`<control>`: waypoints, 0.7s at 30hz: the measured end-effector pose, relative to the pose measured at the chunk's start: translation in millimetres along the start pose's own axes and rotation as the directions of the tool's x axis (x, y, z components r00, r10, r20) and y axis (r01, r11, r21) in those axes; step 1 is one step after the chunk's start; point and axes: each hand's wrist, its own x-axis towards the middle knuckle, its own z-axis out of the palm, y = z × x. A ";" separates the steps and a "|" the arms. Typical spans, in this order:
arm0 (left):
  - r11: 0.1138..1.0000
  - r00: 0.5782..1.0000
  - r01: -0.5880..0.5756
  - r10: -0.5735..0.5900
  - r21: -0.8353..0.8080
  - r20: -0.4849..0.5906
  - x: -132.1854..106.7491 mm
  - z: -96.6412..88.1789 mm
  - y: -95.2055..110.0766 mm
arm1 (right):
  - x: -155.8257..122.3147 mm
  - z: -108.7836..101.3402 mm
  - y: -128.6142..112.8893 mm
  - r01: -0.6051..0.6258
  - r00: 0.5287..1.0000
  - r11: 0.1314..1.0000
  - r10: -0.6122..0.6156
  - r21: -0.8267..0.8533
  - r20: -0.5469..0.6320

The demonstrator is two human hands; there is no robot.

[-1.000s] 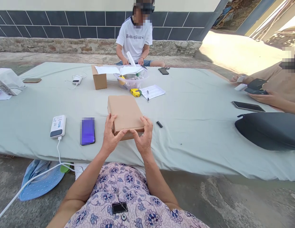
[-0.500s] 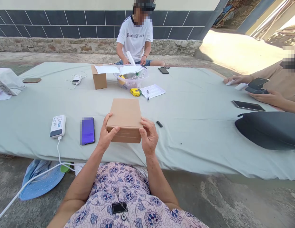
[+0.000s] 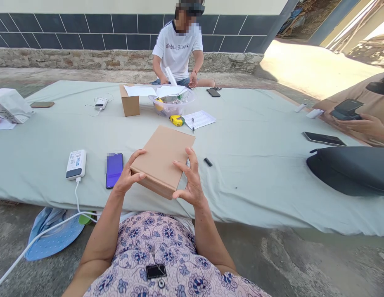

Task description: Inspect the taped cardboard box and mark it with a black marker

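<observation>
A closed brown cardboard box (image 3: 163,159) is between my hands, turned at an angle over the near part of the table. My left hand (image 3: 129,175) grips its left corner, thumb on the near side and fingers at the left edge. My right hand (image 3: 192,179) is at the right side, with the thumb at the near corner and the fingers spread and bent along the right edge. Left of the box lies a phone (image 3: 114,170) with a purple screen. A small black object (image 3: 207,162) rests to the right of my right hand.
Beyond the box are a yellow tape measure (image 3: 177,120), a paper sheet with a pen (image 3: 200,119), a plastic basket (image 3: 171,108) and another cardboard box (image 3: 130,105). A power bank (image 3: 76,164) sits left, a black bag-like object (image 3: 349,170) right. Two people sit around the table.
The box has turned clockwise, its near right corner swinging toward me. My right hand's fingers have spread. The person on the right has drawn a hand back and lifted the dark device.
</observation>
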 end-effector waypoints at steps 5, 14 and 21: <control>0.997 0.996 0.028 -0.022 -0.070 0.085 -3.8 -10.3 0.9 | 0.0 -3.0 5.6 0.000 1.000 0.998 -0.001 -0.057 -0.027; 0.938 0.957 0.140 -0.046 -0.316 0.286 -7.4 -18.9 -2.9 | -5.0 -12.2 26.7 -0.376 0.792 0.846 0.505 0.378 -0.342; 0.907 0.955 0.179 -0.066 -0.381 0.291 -7.1 -18.6 -6.3 | -1.5 -9.1 23.8 -0.459 0.675 0.703 0.674 0.544 -0.300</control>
